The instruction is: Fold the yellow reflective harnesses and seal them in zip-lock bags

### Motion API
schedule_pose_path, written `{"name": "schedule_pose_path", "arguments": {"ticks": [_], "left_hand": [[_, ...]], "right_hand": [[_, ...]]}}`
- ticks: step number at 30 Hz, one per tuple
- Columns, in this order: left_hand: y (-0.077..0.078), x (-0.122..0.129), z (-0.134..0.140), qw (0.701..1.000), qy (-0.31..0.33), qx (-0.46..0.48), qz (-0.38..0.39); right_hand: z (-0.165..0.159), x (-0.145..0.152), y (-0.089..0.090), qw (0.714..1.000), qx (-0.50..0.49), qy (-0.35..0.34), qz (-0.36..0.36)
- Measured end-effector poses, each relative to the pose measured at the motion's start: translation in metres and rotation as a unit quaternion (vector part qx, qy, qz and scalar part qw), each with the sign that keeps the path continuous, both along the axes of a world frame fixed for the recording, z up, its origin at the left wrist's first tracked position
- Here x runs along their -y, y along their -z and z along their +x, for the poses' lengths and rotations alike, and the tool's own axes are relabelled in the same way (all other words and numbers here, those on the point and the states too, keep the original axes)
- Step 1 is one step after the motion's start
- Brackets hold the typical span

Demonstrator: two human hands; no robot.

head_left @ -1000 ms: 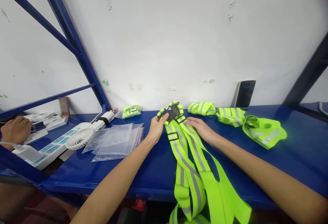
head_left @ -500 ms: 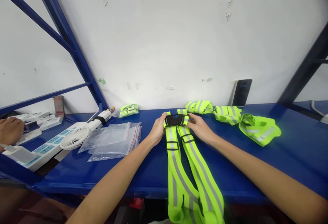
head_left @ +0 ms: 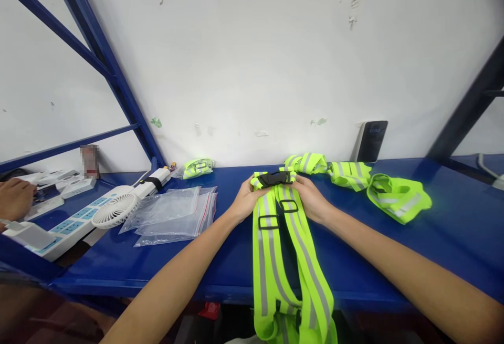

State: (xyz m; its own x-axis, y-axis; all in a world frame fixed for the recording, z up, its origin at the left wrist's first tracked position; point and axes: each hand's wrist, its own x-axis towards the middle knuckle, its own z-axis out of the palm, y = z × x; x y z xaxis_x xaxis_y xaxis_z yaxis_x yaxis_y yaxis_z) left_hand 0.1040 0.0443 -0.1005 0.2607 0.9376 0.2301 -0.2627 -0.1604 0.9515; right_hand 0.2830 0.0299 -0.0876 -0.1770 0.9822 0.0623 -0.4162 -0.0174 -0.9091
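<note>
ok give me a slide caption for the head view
Left hand and right hand hold neon straps at the buckle, clear bags at left.

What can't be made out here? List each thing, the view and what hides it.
All in the head view:
Straps: lowest part cut off by the bottom edge.
Left hand and right hand: some fingertips hidden behind the straps and buckle.
Co-worker's hand: cut off by the left edge.
Power strip: partly covered by the fan.
Phone: screen text too small and blurred.
</note>
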Motion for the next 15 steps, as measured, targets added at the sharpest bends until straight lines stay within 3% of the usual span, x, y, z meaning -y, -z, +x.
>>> {"name": "schedule_pose_path", "arguments": {"ticks": [4,15], "left_hand": [[0.0041,-0.0036,0.0013,1.000,-0.020,-0.003,0.004],[-0.0011,0.0024,0.0044,0.996,-0.017,0.059,-0.063]], "right_hand": [[-0.0033,0.0063,-0.0049,0.996,-0.057,-0.033,-0.056],[-0.0011,0.0041,0.0023,0.996,-0.013,-0.079,-0.041]]}}
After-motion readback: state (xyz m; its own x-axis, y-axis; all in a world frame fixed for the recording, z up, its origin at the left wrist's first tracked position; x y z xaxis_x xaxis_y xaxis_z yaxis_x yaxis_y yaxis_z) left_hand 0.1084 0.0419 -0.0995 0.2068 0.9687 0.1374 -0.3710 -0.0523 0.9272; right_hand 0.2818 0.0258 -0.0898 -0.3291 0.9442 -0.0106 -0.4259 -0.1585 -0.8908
